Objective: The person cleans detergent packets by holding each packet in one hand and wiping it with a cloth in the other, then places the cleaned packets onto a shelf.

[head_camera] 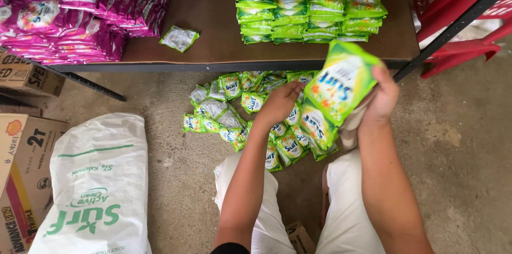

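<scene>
My right hand [381, 97] holds a stack of green detergent sachets [341, 83] upright over the floor. The left hand [278, 102] reaches down with curled fingers to the loose pile of green sachets [229, 107] on the concrete floor; I cannot tell whether it grips one. The pile lies just in front of my knees. On the low brown shelf [208, 14] above, neat stacks of green sachets [309, 1] stand at the right.
Pink sachets [80, 11] are heaped on the shelf's left, with one loose sachet [179, 38] beside them. A white sack [98, 184] and cardboard boxes [21, 179] lie at the left on the floor. A red plastic crate [458, 14] stands at the right.
</scene>
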